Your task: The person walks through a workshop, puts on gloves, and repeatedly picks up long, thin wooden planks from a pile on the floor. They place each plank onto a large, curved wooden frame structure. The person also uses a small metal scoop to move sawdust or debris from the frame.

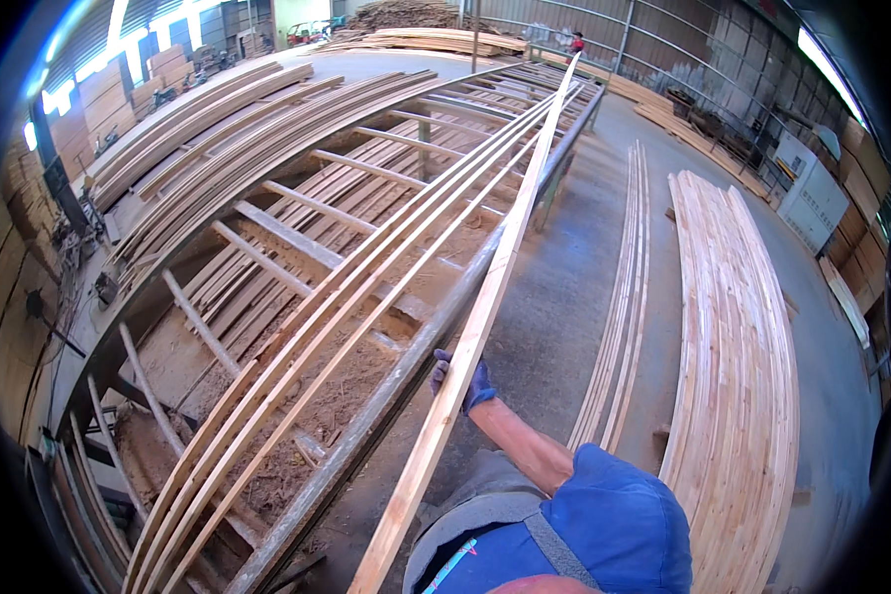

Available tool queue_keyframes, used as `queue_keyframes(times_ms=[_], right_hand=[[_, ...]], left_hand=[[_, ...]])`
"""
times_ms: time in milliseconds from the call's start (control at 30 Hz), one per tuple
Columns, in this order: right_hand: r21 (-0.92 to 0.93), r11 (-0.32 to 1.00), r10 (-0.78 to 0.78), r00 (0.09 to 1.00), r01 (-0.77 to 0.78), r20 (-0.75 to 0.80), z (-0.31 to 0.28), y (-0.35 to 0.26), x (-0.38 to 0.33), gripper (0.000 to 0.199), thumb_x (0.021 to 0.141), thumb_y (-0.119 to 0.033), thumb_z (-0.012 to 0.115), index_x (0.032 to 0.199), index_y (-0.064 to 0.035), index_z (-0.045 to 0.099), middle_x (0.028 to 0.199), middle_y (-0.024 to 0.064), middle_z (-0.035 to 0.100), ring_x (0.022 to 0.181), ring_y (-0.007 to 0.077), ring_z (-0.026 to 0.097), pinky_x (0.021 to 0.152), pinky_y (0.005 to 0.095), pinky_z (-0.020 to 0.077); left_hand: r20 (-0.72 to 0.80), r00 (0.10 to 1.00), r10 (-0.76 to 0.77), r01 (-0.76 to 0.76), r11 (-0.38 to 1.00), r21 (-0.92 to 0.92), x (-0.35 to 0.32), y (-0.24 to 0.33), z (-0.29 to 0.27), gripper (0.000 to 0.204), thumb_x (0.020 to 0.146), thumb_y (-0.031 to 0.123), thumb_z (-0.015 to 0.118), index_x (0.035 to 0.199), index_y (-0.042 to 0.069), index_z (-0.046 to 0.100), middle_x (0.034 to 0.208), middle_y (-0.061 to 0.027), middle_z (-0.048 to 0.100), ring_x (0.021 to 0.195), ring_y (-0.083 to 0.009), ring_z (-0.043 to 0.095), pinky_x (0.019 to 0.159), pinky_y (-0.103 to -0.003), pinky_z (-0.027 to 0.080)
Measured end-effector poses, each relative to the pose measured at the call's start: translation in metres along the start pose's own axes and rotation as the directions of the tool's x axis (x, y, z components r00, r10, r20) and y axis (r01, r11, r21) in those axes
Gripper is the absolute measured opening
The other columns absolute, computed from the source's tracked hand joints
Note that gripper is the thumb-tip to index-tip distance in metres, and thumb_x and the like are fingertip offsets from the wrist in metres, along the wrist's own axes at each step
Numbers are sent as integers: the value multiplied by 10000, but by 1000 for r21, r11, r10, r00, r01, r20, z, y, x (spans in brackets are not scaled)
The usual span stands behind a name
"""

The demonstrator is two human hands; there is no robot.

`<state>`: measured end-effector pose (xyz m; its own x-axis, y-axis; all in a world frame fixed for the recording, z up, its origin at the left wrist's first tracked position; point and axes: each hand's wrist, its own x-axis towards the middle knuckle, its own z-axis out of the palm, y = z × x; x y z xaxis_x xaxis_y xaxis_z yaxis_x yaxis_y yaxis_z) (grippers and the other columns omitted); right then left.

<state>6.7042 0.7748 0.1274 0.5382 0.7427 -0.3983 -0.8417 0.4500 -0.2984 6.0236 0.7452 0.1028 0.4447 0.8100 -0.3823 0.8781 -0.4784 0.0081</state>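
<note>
A long, narrow wooden strip (pixel 485 297) runs from the lower middle of the view up to the far end of the hall, its long axis lying along the near right edge of a long steel rack (pixel 406 366). The strip's near end points toward the wearer, its far end toward a distant person in red (pixel 576 42). A gloved hand (pixel 462 376), in a dark blue glove and on a bare forearm with a blue sleeve, grips the strip about a third of the way up its visible length; the fingers are clamped round the strip's edge. Which hand this is cannot be told with certainty; it comes in from the right. No second hand is seen.

The rack serves as an open container: several thin strips (pixel 297 346) lie side by side along its crossbars, parallel to the held strip, above sawdust (pixel 337 381) below. Wider boards (pixel 198 119) lie along the rack's far left side.

On the concrete floor (pixel 554 297) to the right lie a small bundle of strips (pixel 619 297) and a broad stack of boards (pixel 738 356), both parallel to the rack.
</note>
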Motion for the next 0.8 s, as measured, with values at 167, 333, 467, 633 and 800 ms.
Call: queue_keyframes(times_ms=[167,333,467,633,800], right_hand=[[20,1000,17,992,-20,129,54,34,34,534,902,-520,383,1034,-30,546,855,151,601,759,301,584,707,423,502],[-27,987,-151,965,161,212,71,25,94,857,850,-590,544,1394,31,314,1226,267,528,1110,425,542,974,538,432],[-55,996,-63,977,76,206,70,25,146,604,889,-410,589,1307,4,454,1190,206,593,1071,356,586,957,494,455],[-64,998,30,974,-16,227,114,20,180,521,910,-317,573,1289,24,465,1208,199,592,1091,345,584,965,492,461],[18,998,59,975,-65,213,117,21,226,551,905,-298,556,1308,58,437,1229,232,572,1116,366,568,990,500,440]], left_hand=[[-187,982,2,-3,1000,-3,15,13,-81,628,661,225,684,1236,28,527,997,-192,591,907,-379,586,814,-469,465],[-382,924,27,5,997,83,58,35,-152,814,648,220,711,1380,27,411,1182,-198,560,1060,-374,544,944,-460,417],[-577,794,192,131,872,471,122,60,-217,938,626,262,762,1434,39,341,1271,-181,527,1090,-352,539,968,-446,411],[-212,958,-196,241,947,213,168,83,-250,979,617,331,792,1429,35,331,1316,-226,497,1131,-357,522,975,-460,397],[-440,898,-6,115,968,221,205,-6,-183,999,632,435,783,1418,14,333,1306,-241,497,1138,-358,519,991,-467,385]])
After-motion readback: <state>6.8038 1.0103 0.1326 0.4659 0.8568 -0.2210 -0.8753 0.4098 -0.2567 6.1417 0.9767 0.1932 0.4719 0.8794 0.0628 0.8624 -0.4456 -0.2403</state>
